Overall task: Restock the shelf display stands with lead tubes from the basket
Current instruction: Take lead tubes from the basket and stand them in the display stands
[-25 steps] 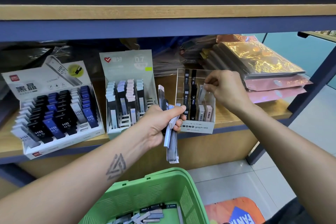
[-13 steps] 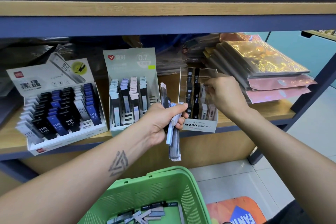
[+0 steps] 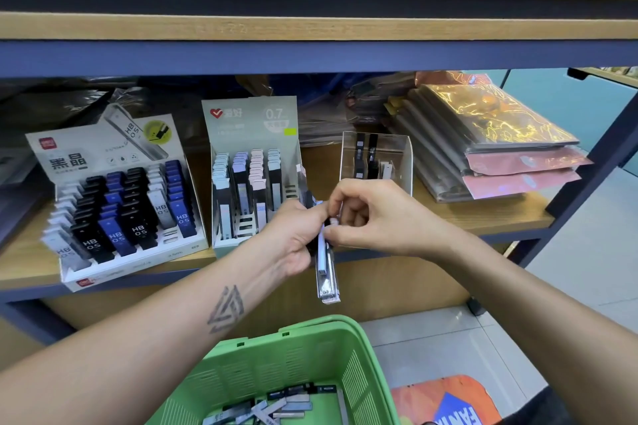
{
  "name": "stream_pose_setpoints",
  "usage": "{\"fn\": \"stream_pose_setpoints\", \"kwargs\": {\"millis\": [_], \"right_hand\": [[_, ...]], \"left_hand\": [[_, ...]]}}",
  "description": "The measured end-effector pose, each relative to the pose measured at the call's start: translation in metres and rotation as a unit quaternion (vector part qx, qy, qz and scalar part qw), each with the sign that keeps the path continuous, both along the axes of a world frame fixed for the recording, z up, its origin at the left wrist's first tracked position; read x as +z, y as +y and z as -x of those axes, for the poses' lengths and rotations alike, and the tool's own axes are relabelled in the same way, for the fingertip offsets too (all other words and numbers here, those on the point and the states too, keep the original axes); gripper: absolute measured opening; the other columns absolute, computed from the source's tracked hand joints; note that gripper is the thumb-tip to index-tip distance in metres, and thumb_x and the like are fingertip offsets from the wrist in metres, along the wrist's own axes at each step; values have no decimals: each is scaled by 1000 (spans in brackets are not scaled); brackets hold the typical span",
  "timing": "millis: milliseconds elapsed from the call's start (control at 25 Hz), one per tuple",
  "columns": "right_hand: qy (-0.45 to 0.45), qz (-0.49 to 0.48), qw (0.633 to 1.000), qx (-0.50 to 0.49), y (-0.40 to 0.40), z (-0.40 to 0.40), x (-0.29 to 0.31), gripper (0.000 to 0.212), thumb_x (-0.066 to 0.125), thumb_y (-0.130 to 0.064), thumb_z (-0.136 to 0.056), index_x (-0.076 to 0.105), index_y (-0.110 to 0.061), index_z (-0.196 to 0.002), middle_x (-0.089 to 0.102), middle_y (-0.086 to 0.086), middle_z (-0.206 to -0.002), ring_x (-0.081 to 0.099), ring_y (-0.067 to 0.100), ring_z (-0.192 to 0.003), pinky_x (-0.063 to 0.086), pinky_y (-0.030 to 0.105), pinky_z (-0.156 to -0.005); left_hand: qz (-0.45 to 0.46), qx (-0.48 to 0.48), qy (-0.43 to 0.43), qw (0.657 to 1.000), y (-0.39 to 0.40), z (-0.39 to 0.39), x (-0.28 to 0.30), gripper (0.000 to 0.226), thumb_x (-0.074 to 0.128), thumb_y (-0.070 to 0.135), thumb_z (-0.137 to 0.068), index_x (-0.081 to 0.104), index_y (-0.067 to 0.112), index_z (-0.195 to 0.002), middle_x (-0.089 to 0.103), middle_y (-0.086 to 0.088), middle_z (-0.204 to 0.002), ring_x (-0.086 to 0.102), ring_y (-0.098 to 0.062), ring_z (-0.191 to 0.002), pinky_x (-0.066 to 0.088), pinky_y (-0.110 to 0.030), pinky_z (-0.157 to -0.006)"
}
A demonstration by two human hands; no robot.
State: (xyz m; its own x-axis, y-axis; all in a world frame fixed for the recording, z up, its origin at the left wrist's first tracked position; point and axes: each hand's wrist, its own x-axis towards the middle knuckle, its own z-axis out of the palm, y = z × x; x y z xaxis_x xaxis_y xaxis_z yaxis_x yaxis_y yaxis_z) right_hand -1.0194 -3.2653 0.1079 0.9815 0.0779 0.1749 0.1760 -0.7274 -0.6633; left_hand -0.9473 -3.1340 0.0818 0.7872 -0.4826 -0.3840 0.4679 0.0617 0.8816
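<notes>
A bundle of lead tubes [image 3: 326, 269] is gripped in the left hand [image 3: 293, 238], fingers curled round its upper part; the tubes are slim, flat-sided plastic cases, pale blue and translucent grey, hanging out below the fist. One tube's top end is pinched by the right hand [image 3: 373, 217], thumb and fingertips closed on it, right at the top of the bundle (exact contact is partly hidden by the knuckles).

Directly behind the grip: a clear acrylic display stand [image 3: 397, 155], glossy, straight-walled, with a few black and pale tubes standing upright inside. Just left of the grip: a grey-green cardboard stand [image 3: 252, 121], matte, slotted in stepped rows, mostly filled with grey, lilac and pink-capped tubes. Further left: a white cardboard stand [image 3: 86, 155], tiered, packed with black, blue and grey tubes marked HB 0.5.

Below the grip: a green plastic basket [image 3: 310, 345], perforated walls, with loose grey and black tubes [image 3: 269, 407] lying jumbled on its floor.

Right of the grip, on the wooden shelf [image 3: 483, 214]: stacked shiny foil-wrapped packs [image 3: 500, 134].
</notes>
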Motion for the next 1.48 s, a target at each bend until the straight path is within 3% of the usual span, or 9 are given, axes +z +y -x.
{"fn": "stream_pose_setpoints", "kwargs": {"millis": [240, 400, 720, 880, 960, 1040, 1200, 1320, 1480], "right_hand": [[77, -79, 989, -103, -31, 0, 9, 11, 64, 1, -88, 69, -8, -92, 74, 8, -70, 70, 17, -60, 51, 22, -56], [87, -120, 984, -100, -39, -1, 7, 6, 71, -1, -88, 73, -6, -90, 75, 8, -72, 68, 11, -61, 50, 19, -56], [55, -22, 998, -37, -32, -2, 5, 19, 76, -29, -90, 76, -10, -87, 72, -1, -74, 62, 3, -64, 45, 14, -60], [150, -180, 971, -49, -36, -2, 2, 15, 75, -9, -89, 70, 1, -100, 74, 17, -78, 69, 21, -69, 54, 28, -64], [185, -229, 954, -48, -41, 1, 6, 29, 77, -3, -85, 68, -5, -112, 72, 17, -77, 69, 24, -70, 57, 32, -67], [132, -219, 962, -93, -52, 1, 13, 38, 78, -1, -82, 68, -10, -118, 71, 16, -80, 71, 29, -72, 62, 38, -68], [-83, -62, 961, -258, -84, -7, 19, 30, 77, -6, -86, 73, -14, -115, 75, 7, -90, 75, 23, -78, 63, 42, -79], [-107, 42, 954, -278, -88, -11, 13, 26, 77, -13, -88, 76, -17, -114, 75, 3, -101, 70, 14, -86, 59, 34, -85], [-132, 48, 949, -283, -81, -16, 5, 23, 79, -14, -86, 78, -17, -109, 74, 1, -104, 66, 12, -92, 53, 27, -86]], "left_hand": [[38, -7, 31, 999, 3, -4, 0, 22, 65, 11, -97, 62, -10, -92, 60, -15, -64, 49, -14, -49, 41, -17, -40], [61, -14, 37, 997, 2, -3, 1, 21, 67, 11, -95, 62, -9, -94, 59, -16, -67, 49, -13, -49, 41, -16, -41], [46, -38, 6, 998, -1, -6, -7, 28, 72, 8, -91, 62, -13, -107, 61, -15, -66, 50, -13, -48, 42, -18, -41], [37, -50, -25, 998, -3, -4, -9, 23, 74, 7, -88, 64, -7, -103, 59, -15, -70, 50, -13, -50, 42, -19, -42], [50, -46, -11, 998, -3, -3, -9, 25, 75, 9, -87, 63, -8, -102, 61, -15, -72, 50, -13, -50, 41, -18, -42], [58, -40, 2, 997, -3, -4, -9, 24, 73, 11, -89, 63, -8, -101, 63, -17, -76, 50, -12, -50, 41, -18, -42], [49, -50, 3, 998, -2, -5, -11, 21, 71, 10, -91, 63, -7, -99, 63, -17, -75, 51, -12, -51, 42, -18, -43], [43, -60, 4, 997, -3, -5, -13, 18, 72, 9, -90, 63, -6, -95, 63, -15, -72, 51, -13, -51, 42, -18, -43], [43, -63, 4, 997, -4, -6, -15, 17, 72, 8, -90, 63, -6, -94, 63, -16, -72, 51, -13, -51, 42, -19, -43]]}}
